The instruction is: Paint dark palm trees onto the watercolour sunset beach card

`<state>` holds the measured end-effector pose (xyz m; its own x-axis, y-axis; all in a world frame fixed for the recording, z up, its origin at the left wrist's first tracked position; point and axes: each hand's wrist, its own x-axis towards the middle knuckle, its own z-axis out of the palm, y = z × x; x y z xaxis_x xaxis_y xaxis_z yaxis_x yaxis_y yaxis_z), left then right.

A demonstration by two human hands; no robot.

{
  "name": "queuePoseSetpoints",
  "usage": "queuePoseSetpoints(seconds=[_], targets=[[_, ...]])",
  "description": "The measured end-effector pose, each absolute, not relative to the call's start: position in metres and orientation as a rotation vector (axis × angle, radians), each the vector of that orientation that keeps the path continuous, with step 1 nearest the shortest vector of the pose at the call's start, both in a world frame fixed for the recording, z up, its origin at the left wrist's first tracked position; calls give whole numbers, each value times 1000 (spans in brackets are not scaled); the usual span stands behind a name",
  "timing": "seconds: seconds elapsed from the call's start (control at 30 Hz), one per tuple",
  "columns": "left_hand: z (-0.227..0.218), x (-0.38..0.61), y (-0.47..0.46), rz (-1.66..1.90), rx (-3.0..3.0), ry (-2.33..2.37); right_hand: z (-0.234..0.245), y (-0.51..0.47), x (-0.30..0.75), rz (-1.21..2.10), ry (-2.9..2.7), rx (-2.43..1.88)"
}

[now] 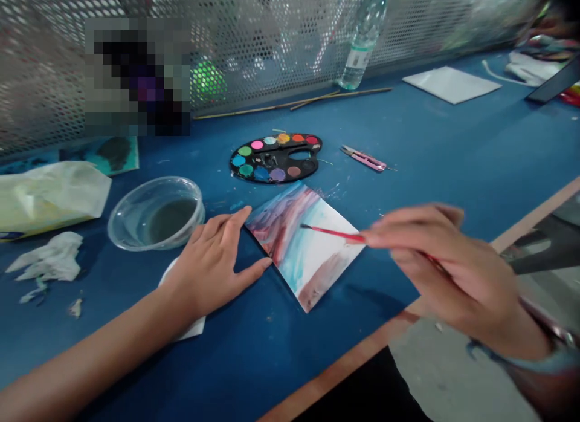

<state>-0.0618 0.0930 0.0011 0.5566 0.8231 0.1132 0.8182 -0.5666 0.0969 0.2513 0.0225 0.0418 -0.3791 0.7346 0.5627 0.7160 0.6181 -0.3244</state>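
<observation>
One blue table [435, 144] bears a palette [284, 157]. On your side of the palette, your left hand [211, 262] lies loosely spread, gripping nothing, thumb at the edge of a painting [299, 253]; your right hand [453, 265], fingers closed, pinches a brush [335, 232]. The painting, just your side of the palette, looks light, stiff, possibly wet: hold its edges. The brush, likely light and soft-tipped, suits a handle grip.

Shows a perforated grey screen [281, 41] across the top, blue tabletop [430, 153] through the middle, grey floor [446, 376] lower right.
</observation>
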Motion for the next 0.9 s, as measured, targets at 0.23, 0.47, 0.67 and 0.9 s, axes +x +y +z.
queuePoseSetpoints(seconds=[0.23, 0.47, 0.67, 0.9], targets=[[-8, -63, 90, 267, 2835, 1467, 89, 156, 121, 245, -2620, -682], [-21, -63, 91, 365, 2916, 1458, 96, 191, 38, 668, -2733, -775], [-13, -65, 87, 458, 2974, 1383, 102, 193, 60, 716, -2593, -839], [-16, -62, 88, 582, 3018, 1375, 96, 186, 78, 841, -2478, -726]])
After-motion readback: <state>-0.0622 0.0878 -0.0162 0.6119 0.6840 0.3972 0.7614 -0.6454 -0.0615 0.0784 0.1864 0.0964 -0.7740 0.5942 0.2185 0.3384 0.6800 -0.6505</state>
